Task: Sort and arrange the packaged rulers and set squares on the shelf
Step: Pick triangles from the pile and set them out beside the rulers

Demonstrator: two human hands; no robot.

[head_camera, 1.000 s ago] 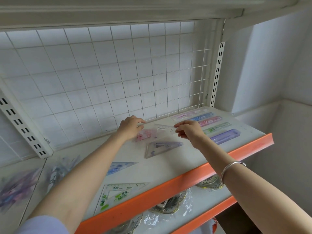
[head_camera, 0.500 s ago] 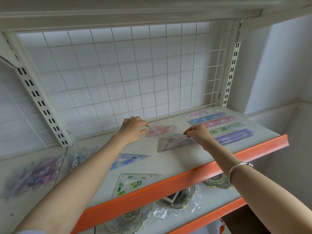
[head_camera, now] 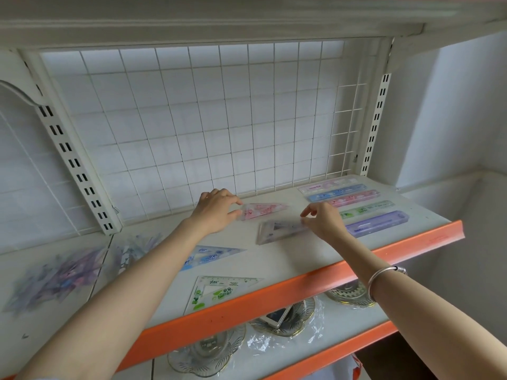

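Pinching the left corner of a pink set square (head_camera: pixel 264 211) between thumb and forefinger, the left hand (head_camera: pixel 216 212) reaches to the middle of the frame, near the foot of the white wire grid (head_camera: pixel 192 119). This flat triangle in glossy clear wrap lies on the shelf (head_camera: pixel 301 259), its long axis running left to right and its narrow tip pointing right. Just below it, the right hand (head_camera: pixel 325 222) nips the right tip of a purple set square (head_camera: pixel 277 231) with a narrow fingertip grip. That piece is clear plastic with purple print; its wide end sits left and its long axis climbs slightly toward the right.

Lower left of these, a blue set square (head_camera: pixel 211 255) and a green set square (head_camera: pixel 222 290) lie flat, both tips pointing right, the blue one partly hidden by the left forearm. At the right of the frame 5 packaged rulers lie side by side, long axes parallel: pale pink ruler (head_camera: pixel 329 185), blue ruler (head_camera: pixel 337 192), pink ruler (head_camera: pixel 354 198), green ruler (head_camera: pixel 367 209) and purple ruler (head_camera: pixel 378 223), the last just beside the right hand. A smooth orange strip (head_camera: pixel 301 286) edges the shelf front. A silver bracelet (head_camera: pixel 384 278) circles the right wrist. Ribbed glass dishes (head_camera: pixel 208 352) sit on the shelf beneath.
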